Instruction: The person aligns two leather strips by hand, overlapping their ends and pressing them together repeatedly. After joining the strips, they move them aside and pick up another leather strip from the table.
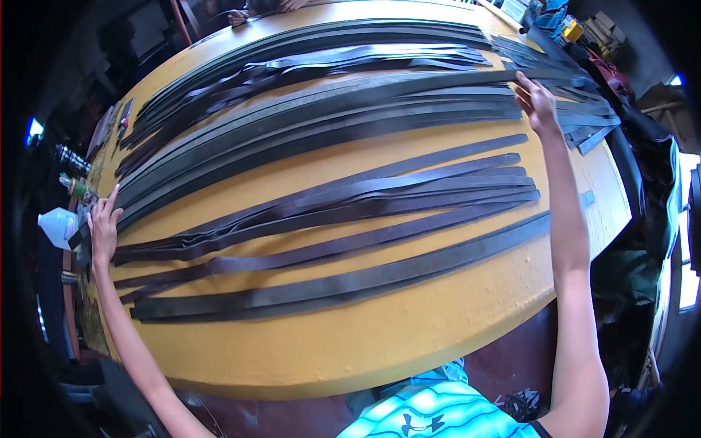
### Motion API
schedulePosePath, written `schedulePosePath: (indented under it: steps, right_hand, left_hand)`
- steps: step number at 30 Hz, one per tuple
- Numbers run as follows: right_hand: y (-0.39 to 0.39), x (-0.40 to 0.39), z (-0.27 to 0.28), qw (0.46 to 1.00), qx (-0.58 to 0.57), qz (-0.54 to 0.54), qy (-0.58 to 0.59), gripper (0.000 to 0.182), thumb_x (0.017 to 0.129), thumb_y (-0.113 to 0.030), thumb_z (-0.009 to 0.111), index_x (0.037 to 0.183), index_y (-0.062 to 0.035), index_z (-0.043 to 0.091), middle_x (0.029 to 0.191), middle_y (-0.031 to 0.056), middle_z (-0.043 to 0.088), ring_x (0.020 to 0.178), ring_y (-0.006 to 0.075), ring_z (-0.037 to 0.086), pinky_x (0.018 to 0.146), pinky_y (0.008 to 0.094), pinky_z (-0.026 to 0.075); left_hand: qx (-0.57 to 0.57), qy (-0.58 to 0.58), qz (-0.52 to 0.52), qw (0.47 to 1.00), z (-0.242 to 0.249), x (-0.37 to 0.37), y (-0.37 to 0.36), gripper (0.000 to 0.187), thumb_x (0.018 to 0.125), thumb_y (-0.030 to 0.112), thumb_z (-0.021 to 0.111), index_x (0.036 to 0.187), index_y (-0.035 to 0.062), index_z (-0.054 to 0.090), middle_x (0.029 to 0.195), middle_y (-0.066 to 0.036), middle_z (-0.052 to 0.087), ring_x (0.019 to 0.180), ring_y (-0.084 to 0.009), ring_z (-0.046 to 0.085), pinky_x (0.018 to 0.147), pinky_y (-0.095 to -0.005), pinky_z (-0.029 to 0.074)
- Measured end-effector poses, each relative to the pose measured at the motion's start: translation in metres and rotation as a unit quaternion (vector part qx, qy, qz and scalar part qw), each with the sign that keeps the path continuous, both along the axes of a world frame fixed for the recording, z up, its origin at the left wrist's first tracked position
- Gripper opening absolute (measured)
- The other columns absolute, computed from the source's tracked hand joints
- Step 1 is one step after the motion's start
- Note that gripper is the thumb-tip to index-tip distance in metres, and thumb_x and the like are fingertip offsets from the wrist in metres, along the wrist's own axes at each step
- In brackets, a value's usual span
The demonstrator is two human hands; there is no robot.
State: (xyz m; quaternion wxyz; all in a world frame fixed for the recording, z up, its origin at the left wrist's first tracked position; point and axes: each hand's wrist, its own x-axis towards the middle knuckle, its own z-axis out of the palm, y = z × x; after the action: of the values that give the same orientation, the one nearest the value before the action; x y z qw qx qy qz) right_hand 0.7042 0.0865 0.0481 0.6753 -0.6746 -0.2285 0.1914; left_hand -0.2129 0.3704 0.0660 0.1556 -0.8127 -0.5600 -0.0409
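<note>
Long dark strips lie in groups across a yellow table point(438, 306). My left hand point(104, 225) is at the left ends of the upper strips, fingers apart, touching the end of a long dark strip point(307, 102). At the right, my right hand point(537, 102) has its thumb and fingers around the edge of that same strip near its right end. Between my arms lie brown strips point(365, 191), some of them wavy and overlapping. Nearer to me, a pair of wide dark strips point(328, 286) runs along the table.
Another person's hands point(238, 17) rest at the far edge. More dark strips point(350, 36) lie at the back, with shorter pieces point(584, 120) at the right. A whitish plastic bottle point(57, 227) stands by the left edge. A roll point(502, 14) lies at the back right.
</note>
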Motion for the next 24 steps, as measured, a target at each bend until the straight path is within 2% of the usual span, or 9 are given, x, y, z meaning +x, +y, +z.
schedulePosePath:
  steps: [2, 6, 8, 9, 11, 12, 15, 18, 24]
  right_hand:
    - [0.027, 0.001, -0.004, 0.998, -0.017, -0.053, -0.009, 0.030, 0.094, -0.028, 0.085, 0.117, -0.0116, 0.076, 0.106, -0.0008, 0.077, 0.089, 0.0090, 0.071, 0.075, 0.0264, 0.054]
    - [0.049, 0.013, -0.004, 0.998, -0.012, -0.068, -0.002, 0.025, 0.092, -0.029, 0.087, 0.106, -0.0100, 0.080, 0.090, 0.0015, 0.078, 0.083, 0.0097, 0.072, 0.069, 0.0268, 0.053]
    - [0.056, 0.035, -0.025, 0.961, -0.243, -0.085, -0.101, 0.043, 0.092, -0.049, 0.083, 0.088, -0.0069, 0.080, 0.075, 0.0068, 0.075, 0.072, 0.0185, 0.072, 0.064, 0.0324, 0.055]
    - [0.057, 0.040, -0.045, 0.872, -0.346, -0.120, -0.326, 0.069, 0.088, -0.072, 0.075, 0.071, -0.0053, 0.076, 0.062, 0.0129, 0.070, 0.065, 0.0330, 0.072, 0.064, 0.0426, 0.059]
    - [0.066, 0.032, -0.090, 0.728, -0.316, -0.251, -0.555, 0.086, 0.088, -0.077, 0.068, 0.115, 0.0046, 0.071, 0.103, 0.0254, 0.075, 0.102, 0.0439, 0.074, 0.090, 0.0501, 0.059]
    - [0.062, -0.018, -0.067, 0.811, -0.329, -0.172, -0.452, 0.087, 0.091, -0.074, 0.066, 0.130, 0.0033, 0.063, 0.127, 0.0279, 0.068, 0.119, 0.0423, 0.067, 0.100, 0.0498, 0.055]
    - [0.073, -0.048, -0.094, 0.811, -0.342, -0.055, -0.472, 0.100, 0.098, -0.085, 0.035, 0.164, -0.0099, 0.041, 0.172, 0.0308, 0.024, 0.161, 0.0459, 0.022, 0.130, 0.0626, 0.013]
    - [0.074, -0.067, -0.099, 0.811, -0.360, -0.021, -0.461, 0.093, 0.101, -0.083, 0.027, 0.168, -0.0202, 0.035, 0.174, 0.0290, 0.019, 0.162, 0.0472, 0.017, 0.130, 0.0641, 0.009]
    - [0.071, -0.066, -0.098, 0.791, -0.373, -0.025, -0.485, 0.093, 0.100, -0.085, 0.023, 0.168, -0.0233, 0.035, 0.174, 0.0284, 0.020, 0.161, 0.0465, 0.019, 0.130, 0.0645, 0.009]
  left_hand:
    - [-0.016, 0.002, -0.002, 1.000, -0.001, 0.002, 0.023, 0.055, 0.111, 0.027, 0.053, 0.164, 0.0312, 0.044, 0.124, -0.008, 0.059, 0.130, -0.0294, 0.054, 0.123, -0.0653, 0.021]
    - [-0.084, -0.100, -0.091, 0.987, 0.006, 0.016, 0.051, 0.054, 0.108, 0.019, 0.056, 0.162, 0.0216, 0.049, 0.122, -0.015, 0.061, 0.123, -0.0342, 0.056, 0.114, -0.0474, 0.039]
    - [-0.080, -0.126, -0.111, 0.982, 0.000, 0.023, 0.059, 0.054, 0.107, 0.015, 0.058, 0.160, 0.0161, 0.051, 0.122, -0.019, 0.062, 0.120, -0.0368, 0.057, 0.108, -0.0415, 0.043]
    - [-0.102, -0.120, -0.111, 0.981, -0.007, 0.018, 0.070, 0.054, 0.106, 0.012, 0.058, 0.160, 0.0158, 0.051, 0.126, -0.018, 0.062, 0.121, -0.0355, 0.057, 0.109, -0.0408, 0.043]
    - [-0.119, -0.108, -0.139, 0.977, -0.022, 0.010, 0.087, 0.052, 0.106, 0.011, 0.059, 0.158, 0.0146, 0.053, 0.129, -0.020, 0.061, 0.122, -0.0389, 0.056, 0.110, -0.0435, 0.042]
    - [-0.131, -0.109, -0.112, 0.979, -0.024, 0.010, 0.089, 0.052, 0.106, 0.009, 0.058, 0.157, 0.0134, 0.053, 0.134, -0.021, 0.061, 0.128, -0.0387, 0.056, 0.112, -0.0428, 0.041]
    - [-0.160, -0.133, -0.123, 0.970, -0.029, -0.001, 0.100, 0.053, 0.106, 0.009, 0.058, 0.158, 0.0124, 0.052, 0.139, -0.021, 0.060, 0.135, -0.0378, 0.054, 0.116, -0.0419, 0.040]
    - [-0.168, -0.101, -0.103, 0.975, -0.022, -0.011, 0.103, 0.054, 0.106, 0.009, 0.058, 0.159, 0.0114, 0.050, 0.145, -0.020, 0.059, 0.140, -0.0374, 0.052, 0.118, -0.0413, 0.038]
    - [-0.153, -0.111, -0.095, 0.977, -0.017, -0.040, 0.119, 0.055, 0.105, 0.004, 0.055, 0.159, 0.0106, 0.050, 0.149, -0.019, 0.057, 0.140, -0.0364, 0.051, 0.120, -0.0411, 0.037]
